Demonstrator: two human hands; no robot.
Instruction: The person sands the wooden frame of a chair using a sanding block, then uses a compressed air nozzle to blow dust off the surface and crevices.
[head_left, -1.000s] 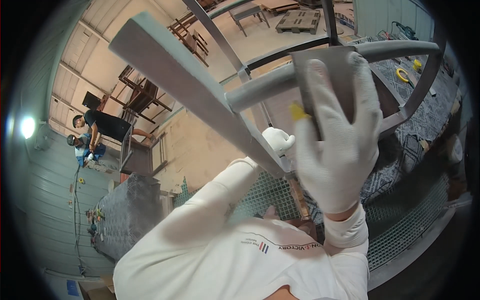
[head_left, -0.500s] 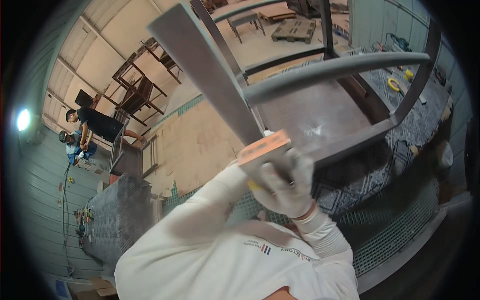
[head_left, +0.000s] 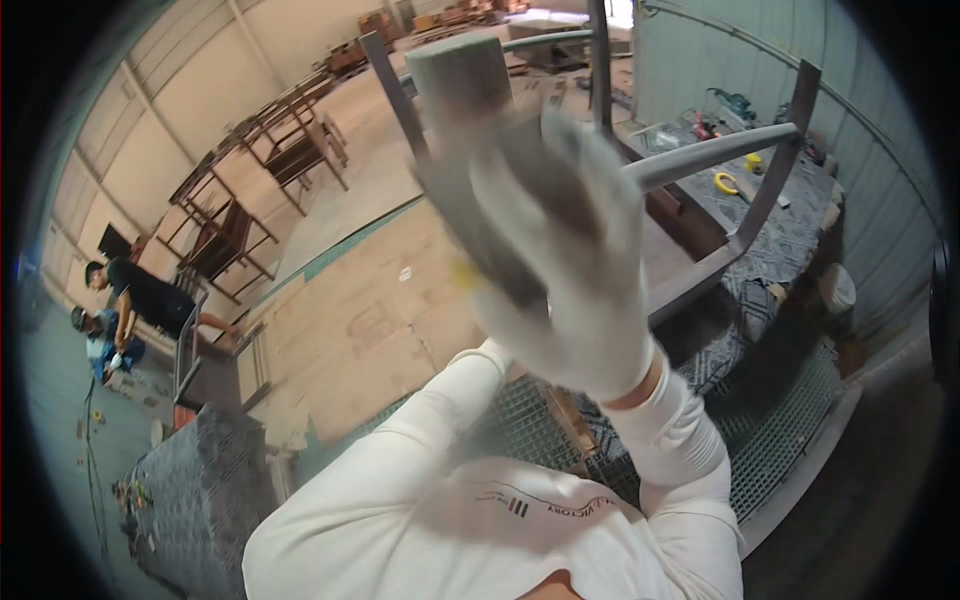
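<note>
My right hand [head_left: 590, 290], in a white glove, is raised in front of the chair and smeared by motion. Its fingers wrap round a blurred dark block [head_left: 560, 185], which looks like a sanding block; a yellow spot shows beside it. My left forearm [head_left: 440, 400] reaches up in its white sleeve, and the left hand is hidden behind the right one. Behind the hands stands a dark wooden chair frame [head_left: 720, 155] with a curved armrest; its broad post [head_left: 460, 75] rises above the block, and the seat is mostly covered.
A patterned grey cloth [head_left: 770, 235] covers the bench at right, with a yellow tape roll [head_left: 725, 184] and tools. Brown board [head_left: 350, 310] lies left of the chair over green mesh [head_left: 800, 450]. Two people [head_left: 150, 300] work at far left; other chairs [head_left: 225, 240] stand behind.
My right hand has risen with the block, which has turned so its orange face no longer shows. The whole view has shifted, with the chair partly hidden behind the hand.
</note>
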